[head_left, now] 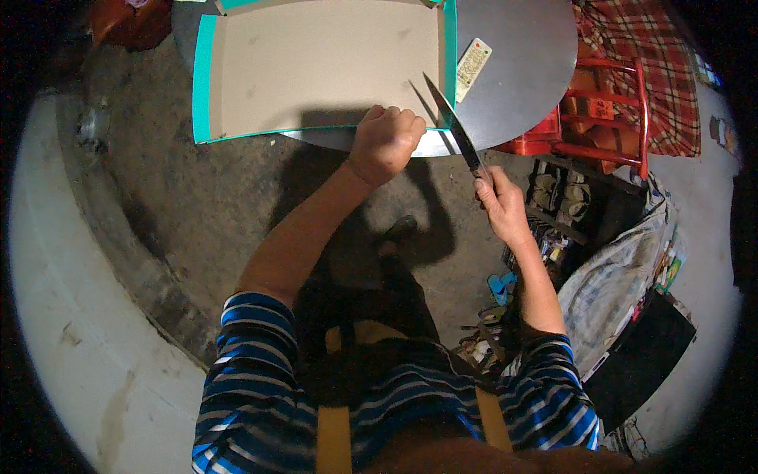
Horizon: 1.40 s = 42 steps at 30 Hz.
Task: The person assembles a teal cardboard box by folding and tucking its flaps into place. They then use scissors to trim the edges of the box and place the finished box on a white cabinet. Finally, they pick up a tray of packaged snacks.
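Note:
My right hand (503, 201) grips a knife (454, 126) by its handle. The long dark blade points up and to the left, with its tip over the near right corner of a shallow cardboard box (204, 79). The box is turquoise outside and plain grey-brown inside, and its near side overhangs the table edge. My left hand (387, 142) is closed in a fist at the box's near wall, left of the blade. Whatever its fingers hold, if anything, is hidden, and I cannot tell whether it touches the box.
A pale remote control (474, 69) lies beside the box on the round grey table (529, 55). To the right stand a red metal chair (641, 118) with a plaid cloth (655, 47) and a rack of shoes (560, 193). Blue slippers (500, 288) lie on the concrete floor (189, 221).

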### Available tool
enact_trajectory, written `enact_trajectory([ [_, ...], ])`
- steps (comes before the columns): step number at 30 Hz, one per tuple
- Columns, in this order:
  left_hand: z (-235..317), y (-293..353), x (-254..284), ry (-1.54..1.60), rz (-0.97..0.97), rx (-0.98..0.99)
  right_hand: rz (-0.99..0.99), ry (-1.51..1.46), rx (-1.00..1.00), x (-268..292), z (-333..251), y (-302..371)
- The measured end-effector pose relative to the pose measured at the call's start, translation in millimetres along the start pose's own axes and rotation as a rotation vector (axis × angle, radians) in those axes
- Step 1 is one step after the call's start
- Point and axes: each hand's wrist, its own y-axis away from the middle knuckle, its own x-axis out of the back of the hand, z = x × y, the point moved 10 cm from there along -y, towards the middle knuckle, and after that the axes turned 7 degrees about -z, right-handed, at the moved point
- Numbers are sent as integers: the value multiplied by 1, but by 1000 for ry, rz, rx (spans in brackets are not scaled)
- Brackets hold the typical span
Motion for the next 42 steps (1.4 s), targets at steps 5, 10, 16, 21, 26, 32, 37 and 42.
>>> enact_trajectory([
  [5, -2, 0, -4, 26, -30, 15, 4, 10, -24, -2, -2, -3],
  [10, -1, 0, -7, -70, -39, 26, 41, 84, 19, 0, -9, -3],
  [16, 0, 0, -7, -88, -12, -11, 57, 117, 36, 0, -10, 4],
  [21, 3, 0, -4, -52, 15, -46, -51, 147, -78, -3, -7, -8],
  [26, -3, -1, -4, 4, 60, -39, -9, 153, -20, -2, -18, -23],
  [32, -8, -2, -14, -124, -65, -73, -117, 192, -77, 0, -12, -11],
  [37, -3, -3, -7, -116, -65, -99, -56, 297, -47, -4, -31, -22],
  [42, -7, 0, -7, -72, -49, -119, -43, 263, -31, -10, -27, -6],
])
